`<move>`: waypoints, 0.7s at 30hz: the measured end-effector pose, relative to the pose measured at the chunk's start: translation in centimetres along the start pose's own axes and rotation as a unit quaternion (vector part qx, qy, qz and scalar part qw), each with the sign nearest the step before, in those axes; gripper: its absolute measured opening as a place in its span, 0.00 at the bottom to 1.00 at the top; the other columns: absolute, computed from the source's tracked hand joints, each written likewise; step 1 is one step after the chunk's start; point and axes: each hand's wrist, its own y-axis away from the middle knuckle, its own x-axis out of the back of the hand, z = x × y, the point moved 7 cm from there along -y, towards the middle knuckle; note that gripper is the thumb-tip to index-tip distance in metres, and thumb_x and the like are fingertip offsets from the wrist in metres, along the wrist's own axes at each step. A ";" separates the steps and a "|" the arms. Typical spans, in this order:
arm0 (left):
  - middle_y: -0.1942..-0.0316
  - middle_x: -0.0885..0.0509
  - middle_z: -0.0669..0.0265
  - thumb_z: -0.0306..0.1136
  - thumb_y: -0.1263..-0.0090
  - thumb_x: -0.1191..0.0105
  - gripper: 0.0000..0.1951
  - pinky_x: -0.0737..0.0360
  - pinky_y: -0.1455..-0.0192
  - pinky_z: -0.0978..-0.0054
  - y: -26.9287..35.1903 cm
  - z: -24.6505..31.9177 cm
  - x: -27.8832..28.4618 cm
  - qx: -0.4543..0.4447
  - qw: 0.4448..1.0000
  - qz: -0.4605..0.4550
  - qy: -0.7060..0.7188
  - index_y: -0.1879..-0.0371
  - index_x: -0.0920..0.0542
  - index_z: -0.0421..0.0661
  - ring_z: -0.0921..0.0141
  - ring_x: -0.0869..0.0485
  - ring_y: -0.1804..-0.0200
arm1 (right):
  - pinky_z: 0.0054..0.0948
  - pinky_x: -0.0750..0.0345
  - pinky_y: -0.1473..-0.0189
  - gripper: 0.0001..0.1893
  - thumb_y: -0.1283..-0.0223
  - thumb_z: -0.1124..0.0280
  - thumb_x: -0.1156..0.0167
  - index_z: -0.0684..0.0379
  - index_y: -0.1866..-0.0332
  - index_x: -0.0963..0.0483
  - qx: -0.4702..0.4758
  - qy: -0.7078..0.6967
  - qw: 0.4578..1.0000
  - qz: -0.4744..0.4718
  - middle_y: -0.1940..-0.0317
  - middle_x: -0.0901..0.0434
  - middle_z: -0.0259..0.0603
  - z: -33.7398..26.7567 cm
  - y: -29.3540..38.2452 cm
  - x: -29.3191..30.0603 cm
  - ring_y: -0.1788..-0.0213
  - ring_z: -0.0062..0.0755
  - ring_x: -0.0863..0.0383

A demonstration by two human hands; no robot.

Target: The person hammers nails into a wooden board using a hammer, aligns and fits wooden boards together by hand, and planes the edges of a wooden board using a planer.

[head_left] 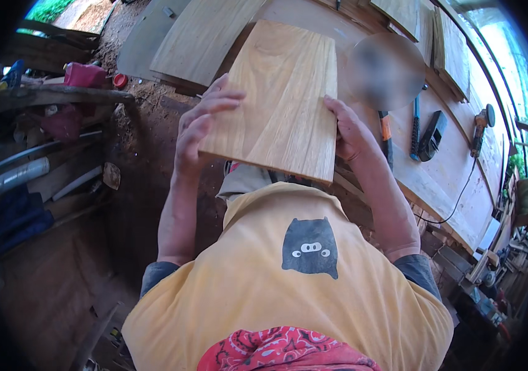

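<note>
A flat, light-brown wooden board [282,102] with visible grain is held up before my torso, between both hands. My left hand [201,118] grips its left edge, with the fingertips over the upper face and the thumb hidden. On the opposite edge, my right hand [349,127] has its thumb against the board's side; its other fingers are mostly hidden. Just right of that hand, a tool with an orange and black handle [385,130] lies on the workbench [449,185]. Beyond it are a blue-handled tool [415,125] and a black hand plane [432,137].
An angle grinder [480,125] with a trailing cord lies farther right. More wooden boards [203,39] rest beyond the held board. At left, a cluttered wooden shelf [69,95] carries a pink container [84,75]. A round blurred patch hides part of the bench.
</note>
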 end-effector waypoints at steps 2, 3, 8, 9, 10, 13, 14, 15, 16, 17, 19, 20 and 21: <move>0.53 0.11 0.50 0.51 0.14 0.74 0.36 0.33 0.24 0.54 4.1 2.3 -0.7 -0.037 0.991 0.125 0.034 0.57 0.15 0.32 0.51 0.24 0.29 | 0.38 0.09 0.54 0.24 0.22 0.54 0.45 0.65 0.35 0.26 -0.030 0.009 0.999 -0.013 0.51 0.12 0.47 0.3 4.0 -2.1 0.56 0.33 0.07; 0.59 0.11 0.50 0.60 0.13 0.82 0.43 0.29 0.29 0.54 6.3 3.0 -1.0 -0.048 0.981 0.163 0.095 0.62 0.17 0.33 0.50 0.20 0.35 | 0.38 0.09 0.54 0.24 0.23 0.55 0.45 0.66 0.36 0.26 -0.053 0.012 0.998 -0.015 0.51 0.11 0.48 0.0 6.6 -2.9 0.55 0.34 0.07; 0.71 0.17 0.55 0.66 0.14 0.84 0.45 0.24 0.48 0.63 7.0 16.0 -7.6 -0.054 0.970 0.232 0.053 0.69 0.20 0.38 0.60 0.21 0.62 | 0.38 0.11 0.47 0.26 0.24 0.57 0.45 0.68 0.33 0.26 -0.124 0.008 0.991 -0.047 0.48 0.12 0.51 -1.9 16.1 -4.2 0.51 0.39 0.07; 0.71 0.17 0.55 0.66 0.14 0.84 0.45 0.24 0.48 0.63 7.0 16.9 -8.2 -0.062 0.969 0.232 0.049 0.69 0.20 0.38 0.60 0.21 0.62 | 0.38 0.12 0.44 0.27 0.24 0.57 0.45 0.69 0.32 0.27 -0.132 0.032 0.990 -0.023 0.47 0.12 0.52 -1.9 17.2 -4.5 0.50 0.40 0.08; 0.72 0.18 0.56 0.65 0.14 0.84 0.44 0.25 0.52 0.65 6.8 17.9 -8.8 -0.075 0.970 0.229 0.012 0.70 0.21 0.38 0.62 0.22 0.64 | 0.38 0.13 0.42 0.29 0.24 0.58 0.45 0.70 0.29 0.29 -0.129 0.044 0.991 0.000 0.47 0.12 0.54 -1.7 18.0 -4.5 0.48 0.41 0.08; 0.74 0.19 0.57 0.60 0.13 0.73 0.38 0.26 0.56 0.67 5.7 18.5 -9.4 -0.116 0.972 0.204 -0.009 0.72 0.21 0.39 0.64 0.24 0.66 | 0.38 0.12 0.44 0.28 0.24 0.58 0.45 0.71 0.30 0.29 -0.095 -0.019 0.991 -0.092 0.47 0.12 0.55 -0.1 16.5 -3.2 0.50 0.41 0.08; 0.74 0.19 0.57 0.57 0.15 0.66 0.34 0.26 0.56 0.66 4.9 18.1 -9.3 -0.131 0.977 0.167 0.000 0.72 0.21 0.39 0.65 0.24 0.67 | 0.39 0.11 0.45 0.27 0.24 0.59 0.44 0.72 0.32 0.29 -0.071 -0.036 0.991 -0.108 0.47 0.13 0.55 -0.1 15.6 -2.3 0.50 0.41 0.07; 0.74 0.19 0.57 0.54 0.17 0.60 0.30 0.26 0.56 0.66 4.2 17.5 -9.2 -0.144 0.980 0.133 0.009 0.73 0.22 0.39 0.65 0.24 0.67 | 0.39 0.11 0.45 0.27 0.24 0.59 0.44 0.72 0.32 0.29 -0.068 -0.040 0.991 -0.108 0.47 0.13 0.55 -0.2 15.2 -2.0 0.50 0.41 0.07; 0.74 0.19 0.57 0.49 0.23 0.50 0.25 0.26 0.56 0.66 3.3 16.3 -8.5 -0.146 0.981 0.119 0.041 0.75 0.22 0.39 0.64 0.24 0.67 | 0.39 0.10 0.46 0.27 0.24 0.59 0.44 0.72 0.32 0.29 -0.042 -0.053 0.991 -0.117 0.47 0.13 0.55 -0.8 14.8 -2.1 0.51 0.40 0.07; 0.74 0.19 0.57 0.48 0.23 0.48 0.24 0.26 0.56 0.66 2.3 15.1 -8.0 -0.150 0.982 0.105 0.050 0.76 0.22 0.39 0.64 0.24 0.66 | 0.40 0.09 0.47 0.27 0.24 0.59 0.44 0.73 0.33 0.29 -0.015 -0.066 0.990 -0.126 0.47 0.13 0.54 -1.5 14.3 -2.2 0.51 0.40 0.07; 0.74 0.19 0.59 0.43 0.28 0.42 0.18 0.26 0.54 0.67 -0.2 12.5 -7.0 -0.120 0.986 0.084 0.078 0.75 0.21 0.40 0.64 0.23 0.63 | 0.40 0.09 0.46 0.26 0.24 0.59 0.44 0.72 0.34 0.28 0.021 -0.067 0.989 -0.130 0.48 0.13 0.53 -1.9 10.5 -1.2 0.50 0.40 0.07; 0.70 0.18 0.59 0.39 0.28 0.41 0.14 0.25 0.49 0.66 -1.1 10.2 -6.0 -0.114 0.987 0.072 0.091 0.70 0.19 0.39 0.63 0.20 0.58 | 0.41 0.09 0.45 0.26 0.23 0.59 0.44 0.72 0.35 0.28 0.056 -0.064 0.987 -0.135 0.49 0.13 0.53 -2.2 8.0 -0.7 0.50 0.40 0.07; 0.61 0.15 0.58 0.38 0.26 0.41 0.14 0.22 0.42 0.64 -1.7 8.6 -5.3 -0.094 0.986 0.129 0.043 0.58 0.17 0.36 0.64 0.17 0.51 | 0.41 0.09 0.45 0.26 0.23 0.59 0.44 0.72 0.35 0.28 0.059 -0.068 0.987 -0.133 0.49 0.13 0.53 -2.0 5.5 -0.3 0.50 0.40 0.07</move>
